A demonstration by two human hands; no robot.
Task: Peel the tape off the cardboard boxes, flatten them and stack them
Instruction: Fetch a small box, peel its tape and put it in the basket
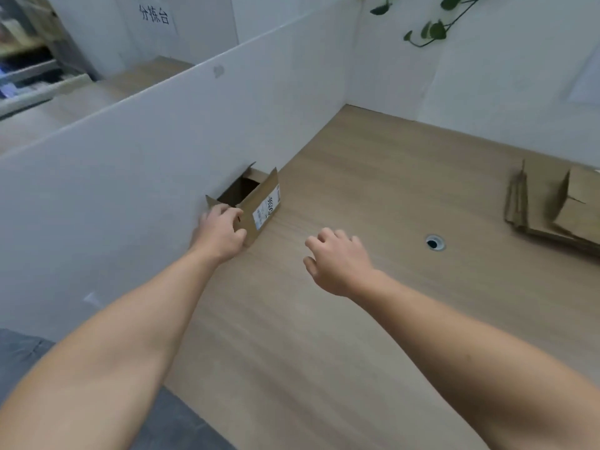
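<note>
The box point(259, 203) is sitting open-topped on the tabletop point(357, 319), its L side touching the white partition point(162, 141), label point(268, 211) facing R. The left hand point(220, 233) is reaching over the box's near end, fingers point(224, 209) curling over the top edge, prob. gripping it, tho blur is hiding the exact contact. The right hand point(337, 264) is hovering over the tabletop near the box w/o touching it, fingers loosely bent, holding nothing. The stack point(552, 206) of flattened boxes is lying at far R, well apart, past a grommet point(435, 243).
</note>
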